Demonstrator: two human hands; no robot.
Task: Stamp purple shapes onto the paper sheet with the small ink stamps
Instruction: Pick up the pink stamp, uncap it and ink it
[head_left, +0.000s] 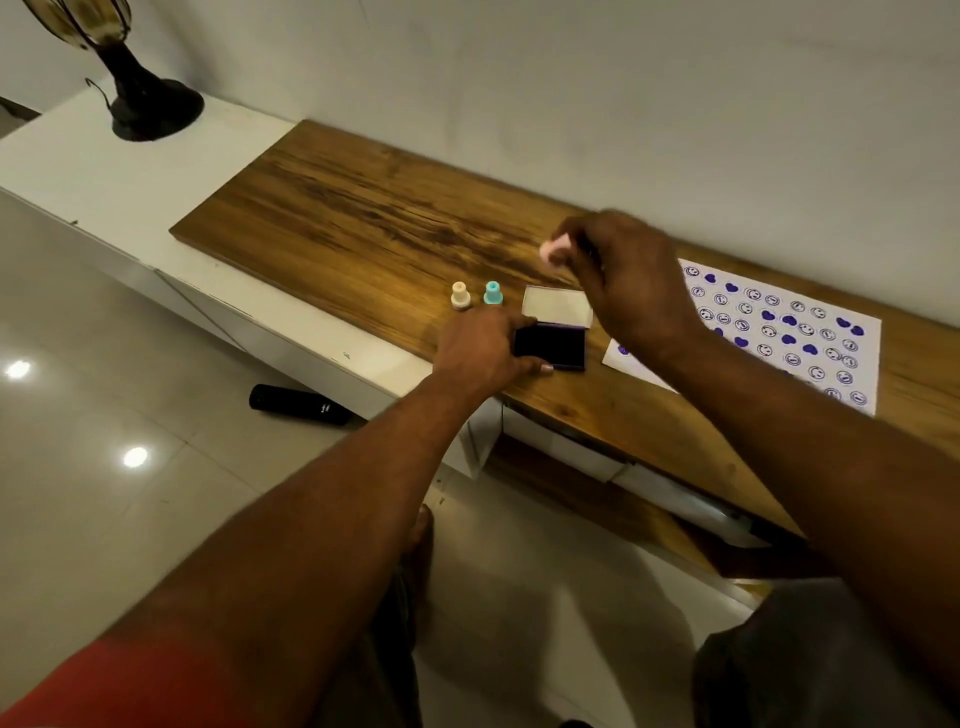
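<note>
The paper sheet (779, 358) lay flat at the right end of the wooden top (363, 218), close to the wall, and it was covered with rows of purple smiley faces and hearts. Part of its left side was hidden under the person's right hand (623, 280). That hand hovered above the top and pinched a small pink stamp (550, 250) in its fingertips. The stamp was blurred, so I could not tell which way it faced.

Just left of the sheet sat the ink pad (556, 345), open, with its pale lid (558, 306) folded back toward the wall. The left hand (478, 348) gripped the pad's left edge, thumb on the near side.

A cream stamp (461, 296) and a teal stamp (493, 294) stood upright side by side just beyond that hand.

Far to the left, a dark-based lamp (140, 98) stood on the white cabinet (78, 161). A black cylinder (298, 405) lay on the tiled floor below.
</note>
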